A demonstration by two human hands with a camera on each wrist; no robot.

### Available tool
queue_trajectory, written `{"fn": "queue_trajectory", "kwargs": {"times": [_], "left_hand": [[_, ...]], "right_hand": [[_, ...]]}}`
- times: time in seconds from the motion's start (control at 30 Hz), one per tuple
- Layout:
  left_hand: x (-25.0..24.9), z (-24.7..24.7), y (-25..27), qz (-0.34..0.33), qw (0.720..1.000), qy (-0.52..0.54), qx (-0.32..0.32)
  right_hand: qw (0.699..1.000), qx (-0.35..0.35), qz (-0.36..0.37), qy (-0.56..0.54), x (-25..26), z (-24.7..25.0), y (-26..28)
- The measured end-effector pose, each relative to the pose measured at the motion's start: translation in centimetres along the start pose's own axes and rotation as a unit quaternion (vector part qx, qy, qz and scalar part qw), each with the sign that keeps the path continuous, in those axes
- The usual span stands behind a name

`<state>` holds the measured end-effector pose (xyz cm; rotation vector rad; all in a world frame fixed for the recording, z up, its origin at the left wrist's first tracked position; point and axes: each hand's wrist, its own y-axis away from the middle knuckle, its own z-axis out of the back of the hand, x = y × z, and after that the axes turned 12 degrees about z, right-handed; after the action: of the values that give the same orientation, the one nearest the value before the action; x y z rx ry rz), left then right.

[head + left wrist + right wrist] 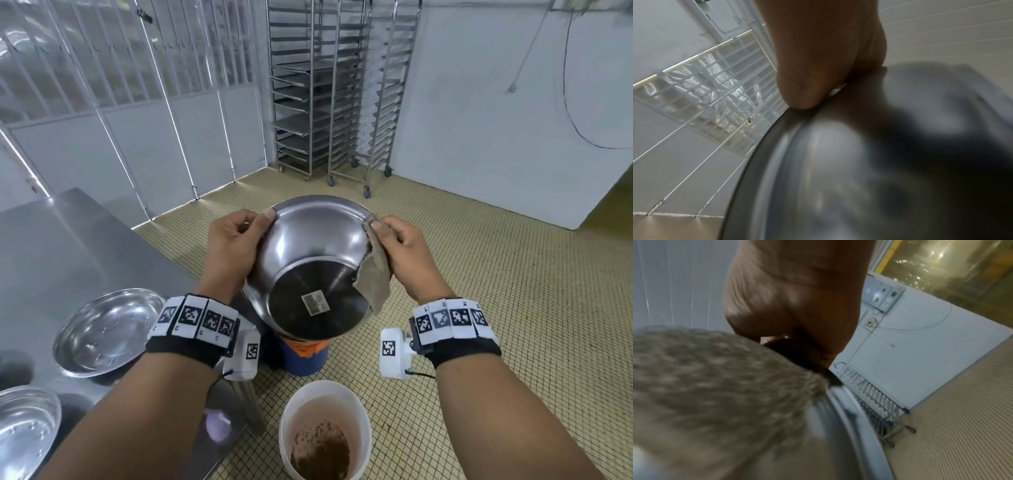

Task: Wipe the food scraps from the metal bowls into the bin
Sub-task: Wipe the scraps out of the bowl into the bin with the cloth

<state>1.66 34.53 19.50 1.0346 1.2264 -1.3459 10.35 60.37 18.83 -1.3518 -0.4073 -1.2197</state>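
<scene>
Two hands are gripping: our left hand (236,246) is pinching the bowl (315,267) rim, right hand (407,253) clamping rim and cloth (375,277), tipped over the bin (303,356). It's slick; we're risking scraps missing.

Polished steel on the held bowl (308,246) — mirror-glossy walls, duller brushed base with a paper sticker (315,302). Coarse, matt grey-brown cloth (375,277) at its 3 o'clock edge. Brushed, satin steel table (68,246); shiny dimpled metal dishes (106,330) at 8 o'clock. Smooth white plastic bucket (359,421) — 6 o'clock.
</scene>
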Motion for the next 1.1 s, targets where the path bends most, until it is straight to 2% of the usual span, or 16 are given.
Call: {"fn": "queue_trajectory", "kwargs": {"times": [0.13,0.3,0.43,0.57,0.63,0.7,0.83,0.9,1.03,1.1], "left_hand": [[-0.2,0.4,-0.1,-0.037,0.988,-0.139,0.063],[-2.5,-1.2,0.3,-0.107,0.951,-0.252,0.142],[-2.8,-1.2,0.4,-0.104,0.959,-0.225,0.135],[-1.9,-0.1,0.3,-0.055,0.985,-0.142,0.075],[-1.3,-0.1,0.6,-0.028,0.989,-0.125,0.071],[-0.9,-0.4,1.0,-0.015,0.988,-0.132,0.083],[-1.0,-1.2,1.6,-0.042,0.979,-0.169,0.108],[-1.1,-0.9,1.4,-0.049,0.982,-0.152,0.099],[-1.3,0.6,0.2,-0.024,0.997,-0.07,0.037],[-1.2,1.0,-0.1,-0.013,0.998,-0.051,0.027]], "right_hand": [[1.0,-0.01,0.005,0.005,0.1,-0.5,0.2],[0.993,0.062,0.067,0.076,1.2,-1.8,-0.6],[0.994,0.042,0.074,0.071,1.1,-2.2,0.0],[1.0,-0.009,0.011,-0.007,-0.2,-1.7,2.0],[1.0,-0.014,-0.011,-0.005,-0.6,-1.7,2.3],[1.0,-0.001,-0.004,0.019,-0.2,-1.7,1.8],[0.991,0.065,0.066,0.096,1.4,-2.4,0.2],[0.99,0.058,0.076,0.102,1.6,-2.4,0.0],[1.0,-0.008,-0.013,0.0,-0.2,-1.5,1.3],[0.998,-0.023,-0.051,-0.031,-0.6,-1.6,1.8]]}}
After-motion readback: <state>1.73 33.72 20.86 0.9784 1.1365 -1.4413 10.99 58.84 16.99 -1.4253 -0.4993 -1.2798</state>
